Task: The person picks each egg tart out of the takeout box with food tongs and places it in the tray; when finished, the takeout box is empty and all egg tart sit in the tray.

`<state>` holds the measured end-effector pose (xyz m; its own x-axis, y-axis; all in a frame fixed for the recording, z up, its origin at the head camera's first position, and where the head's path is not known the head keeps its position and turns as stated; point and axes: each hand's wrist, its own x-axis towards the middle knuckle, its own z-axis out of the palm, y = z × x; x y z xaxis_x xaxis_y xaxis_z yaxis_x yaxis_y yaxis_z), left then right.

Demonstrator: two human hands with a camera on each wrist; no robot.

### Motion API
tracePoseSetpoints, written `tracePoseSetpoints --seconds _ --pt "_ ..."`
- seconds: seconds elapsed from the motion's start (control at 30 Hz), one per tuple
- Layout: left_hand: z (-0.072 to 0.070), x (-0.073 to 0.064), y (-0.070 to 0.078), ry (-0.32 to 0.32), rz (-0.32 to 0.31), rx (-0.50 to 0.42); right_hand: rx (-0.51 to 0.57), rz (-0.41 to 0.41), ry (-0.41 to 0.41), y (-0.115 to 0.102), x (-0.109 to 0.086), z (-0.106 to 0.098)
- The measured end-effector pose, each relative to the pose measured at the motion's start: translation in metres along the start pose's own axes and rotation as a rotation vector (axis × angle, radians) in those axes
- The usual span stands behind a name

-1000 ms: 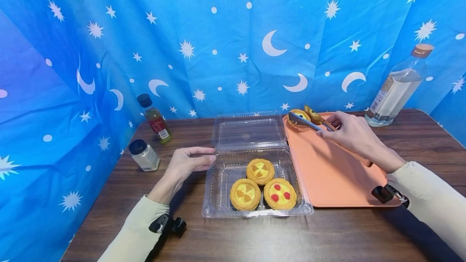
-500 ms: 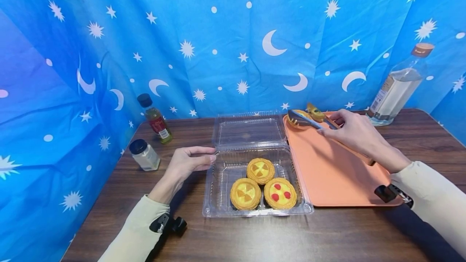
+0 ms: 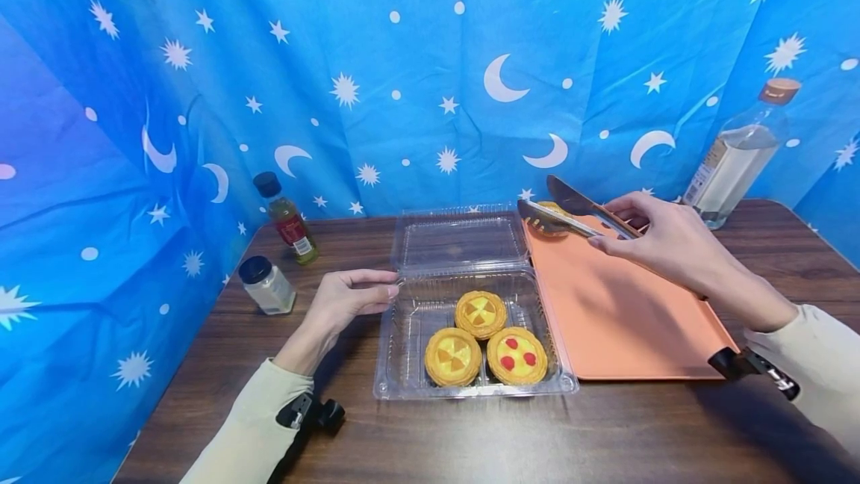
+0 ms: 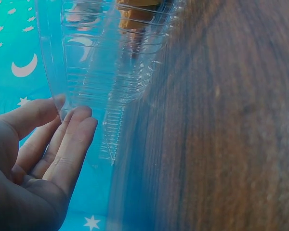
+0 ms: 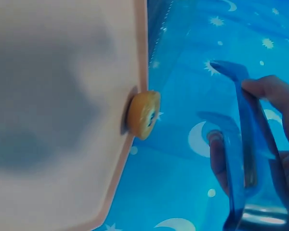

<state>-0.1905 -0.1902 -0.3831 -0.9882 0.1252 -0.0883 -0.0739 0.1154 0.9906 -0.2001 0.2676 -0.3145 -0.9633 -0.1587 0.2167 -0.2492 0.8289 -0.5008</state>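
From afar, I am seeing the right hand (image 3: 675,234) holding spread tongs (image 3: 575,201) near a tart (image 5: 144,115) on the tray (image 3: 631,327), while the left hand (image 3: 344,305) is pinching the plastic box (image 3: 477,395) at its edge.

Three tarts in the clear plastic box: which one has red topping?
The front-right round golden tart in the head view: it alone carries three red pieces. The back round golden tart and front-left round golden tart bear orange-brown wedges instead.

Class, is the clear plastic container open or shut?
Open: the container's lid lies folded back, leaving three tarts uncovered.
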Motion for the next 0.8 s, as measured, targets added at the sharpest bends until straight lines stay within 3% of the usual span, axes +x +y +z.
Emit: tracePoseSetpoints --seconds 0.17,0.5,0.8 --pt "0.000 0.000 0.000 -0.003 -0.003 -0.003 0.001 -0.051 -0.015 -0.011 -0.006 -0.003" --pt "0.001 0.000 0.000 0.001 -0.003 -0.002 0.026 -0.253 -0.103 -0.031 -0.019 0.000" --pt "0.002 -0.001 0.001 0.005 -0.002 0.009 0.145 -0.428 -0.180 -0.045 -0.025 0.007"
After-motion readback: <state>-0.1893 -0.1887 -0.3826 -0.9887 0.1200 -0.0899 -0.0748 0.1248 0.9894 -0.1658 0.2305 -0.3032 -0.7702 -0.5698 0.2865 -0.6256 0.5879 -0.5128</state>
